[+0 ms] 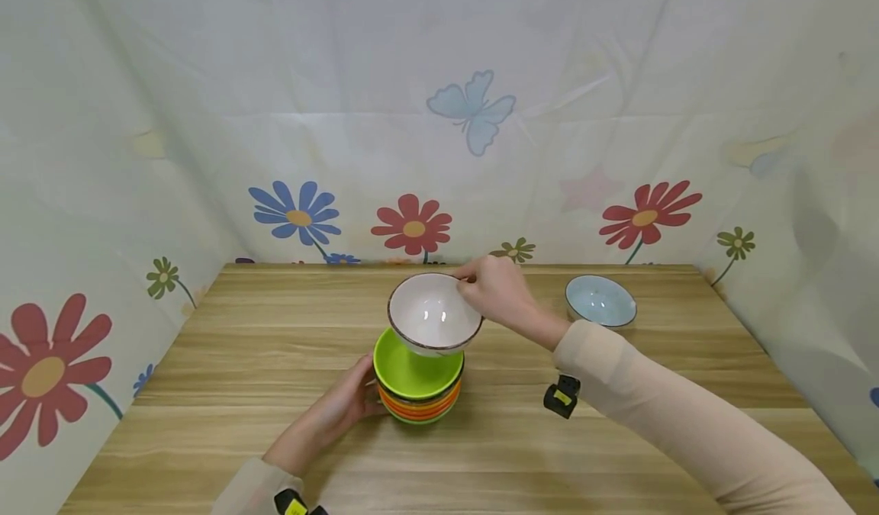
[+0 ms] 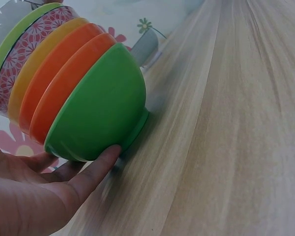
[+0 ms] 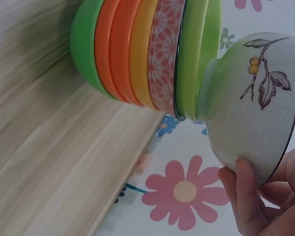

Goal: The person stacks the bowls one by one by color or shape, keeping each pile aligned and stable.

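Note:
My right hand [image 1: 501, 290] pinches the rim of a white bowl [image 1: 429, 309] with a dark rim and a leaf-and-berry pattern outside. This bowl is tilted, its foot at the mouth of the light green bowl [image 1: 398, 366] topping a stack. Below that, the right wrist view shows a red flower-patterned bowl [image 3: 163, 59], a yellow-orange bowl [image 3: 141, 54], two orange bowls [image 3: 122, 54] and a green bowl [image 3: 83, 49] at the bottom. Against the stack's left side rests my left hand [image 1: 350, 400], extended fingers touching the green bowl [image 2: 103, 98] low down.
A light blue bowl [image 1: 599, 301] with a dark rim stands on the wooden table [image 1: 549, 461] at the back right, beyond my right forearm. A flower-printed curtain [image 1: 343, 133] borders the table at the back and sides.

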Tool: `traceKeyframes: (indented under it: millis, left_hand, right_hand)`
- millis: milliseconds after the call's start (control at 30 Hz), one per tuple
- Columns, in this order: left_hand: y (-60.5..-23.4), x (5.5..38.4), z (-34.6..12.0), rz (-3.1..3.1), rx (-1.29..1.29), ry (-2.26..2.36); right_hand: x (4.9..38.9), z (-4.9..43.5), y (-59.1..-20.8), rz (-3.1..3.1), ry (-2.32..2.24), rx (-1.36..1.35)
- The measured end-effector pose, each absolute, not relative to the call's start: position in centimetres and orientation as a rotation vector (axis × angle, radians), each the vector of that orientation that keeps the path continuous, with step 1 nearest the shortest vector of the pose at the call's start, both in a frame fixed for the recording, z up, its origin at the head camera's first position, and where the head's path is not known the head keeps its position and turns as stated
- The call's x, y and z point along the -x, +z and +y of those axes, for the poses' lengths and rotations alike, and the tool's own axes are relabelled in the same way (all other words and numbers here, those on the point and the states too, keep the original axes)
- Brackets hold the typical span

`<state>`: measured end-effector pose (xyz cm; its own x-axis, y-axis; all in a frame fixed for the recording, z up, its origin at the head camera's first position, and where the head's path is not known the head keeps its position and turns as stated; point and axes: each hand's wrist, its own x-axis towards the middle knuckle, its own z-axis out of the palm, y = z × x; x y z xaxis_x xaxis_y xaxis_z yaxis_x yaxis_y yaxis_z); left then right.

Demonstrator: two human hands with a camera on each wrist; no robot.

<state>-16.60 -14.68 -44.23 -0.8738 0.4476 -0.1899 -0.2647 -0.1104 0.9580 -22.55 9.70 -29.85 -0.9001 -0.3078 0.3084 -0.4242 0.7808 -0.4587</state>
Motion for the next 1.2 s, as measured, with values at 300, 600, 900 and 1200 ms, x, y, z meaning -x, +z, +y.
traceKeyframes:
  millis: [300, 600, 900, 1200]
  left_hand:
    - [-44.1, 16.6, -14.5, 1.698, -0.194, 2.027]
    - [-44.1, 16.6, -14.6, 1.691, -0.208, 2.029]
    - [-44.0, 16.6, -14.4, 1.694, -0.163, 2.039]
    - [-44.0, 16.7, -14.4, 1.683, -0.158, 2.05]
  right_hand:
    - [22.1, 9.2, -30.6, -2.78, 0.807, -0.63]
    - [21.6, 8.4, -31.3, -2.839, 0.889, -0.613]
    - [21.2, 7.9, -31.8, -2.898, 0.981, -0.562]
    - [21.0, 7.7, -32.2, -2.893, 0.994, -0.56]
